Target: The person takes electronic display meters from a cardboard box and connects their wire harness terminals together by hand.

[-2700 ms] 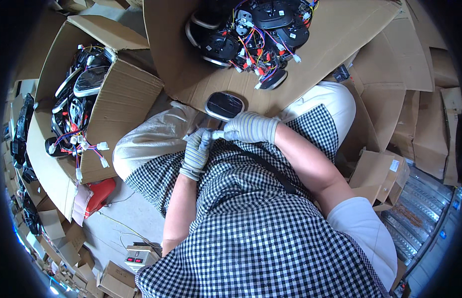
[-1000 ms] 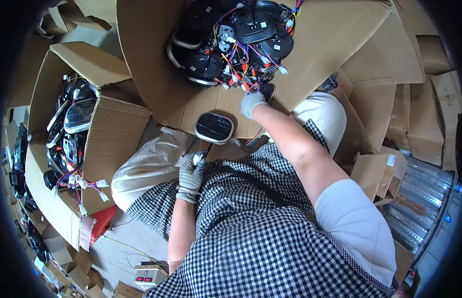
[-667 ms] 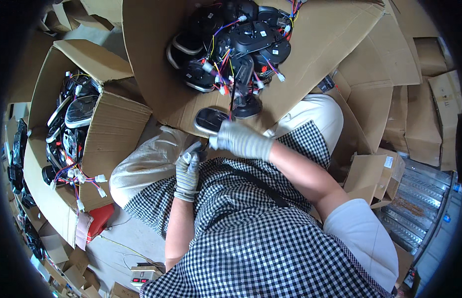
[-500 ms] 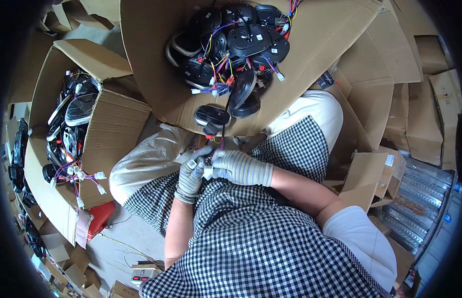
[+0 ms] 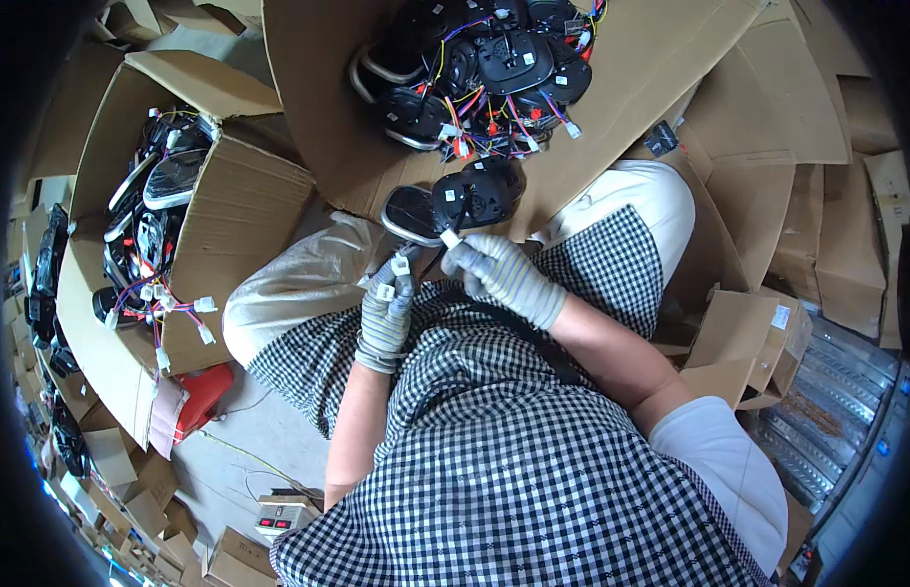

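I sit with both gloved hands raised over my lap. My left hand [image 5: 386, 313] pinches small white wire connectors [image 5: 400, 264] between its fingers. My right hand [image 5: 499, 274] grips another white connector [image 5: 450, 238] whose wire leads up to a black round-edged dashboard unit [image 5: 474, 196]. That unit lies on my knees beside a second flat black unit with a silver rim [image 5: 408, 213]. Both hands are close together, almost touching.
A big cardboard sheet [image 5: 631, 108] ahead carries a heap of black units with coloured wires [image 5: 484, 73]. An open carton [image 5: 230, 205] at my left holds more such units. A red object [image 5: 202, 396] and a small switch box [image 5: 284, 514] lie on the floor. Stacked cartons [image 5: 758, 338] stand right.
My right hand reached up to the heap, pulled a black unit down onto my knees, then came back beside the left hand with a connector. The left hand stayed in place.
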The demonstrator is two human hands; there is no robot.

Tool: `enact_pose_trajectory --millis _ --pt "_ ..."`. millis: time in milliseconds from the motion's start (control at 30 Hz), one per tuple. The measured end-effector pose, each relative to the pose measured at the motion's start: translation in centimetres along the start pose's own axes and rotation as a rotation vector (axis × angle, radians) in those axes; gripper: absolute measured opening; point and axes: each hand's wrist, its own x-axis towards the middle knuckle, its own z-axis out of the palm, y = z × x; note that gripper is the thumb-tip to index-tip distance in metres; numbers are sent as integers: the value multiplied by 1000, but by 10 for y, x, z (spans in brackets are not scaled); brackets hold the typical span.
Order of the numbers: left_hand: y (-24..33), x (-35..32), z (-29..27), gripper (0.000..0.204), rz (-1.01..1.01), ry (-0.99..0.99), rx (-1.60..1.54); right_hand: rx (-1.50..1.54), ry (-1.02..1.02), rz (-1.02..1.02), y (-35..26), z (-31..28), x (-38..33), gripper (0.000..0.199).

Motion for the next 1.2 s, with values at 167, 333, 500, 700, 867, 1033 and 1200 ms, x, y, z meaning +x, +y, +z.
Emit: enact_pose_trajectory --millis 167,333,500,700,867,1033,1200 --pt "-5 -2 -2 30 47 25 139 -104 -66 -18 -5 1 6 32" --pt "-4 2 -1 34 290 34 457 -40 -162 177 -13 11 4 38" --pt "8 2 0 34 298 60 957 165 -150 393 -1 10 4 41" --pt "8 3 -6 35 543 126 1123 264 -248 500 1 10 5 45" --pt "10 0 -3 36 439 34 1129 231 -167 455 15 10 13 43" --pt "2 2 -6 34 396 38 964 400 -300 529 26 -1 22 38" --pt "3 5 -5 31 384 61 939 414 -248 414 26 -1 21 41"
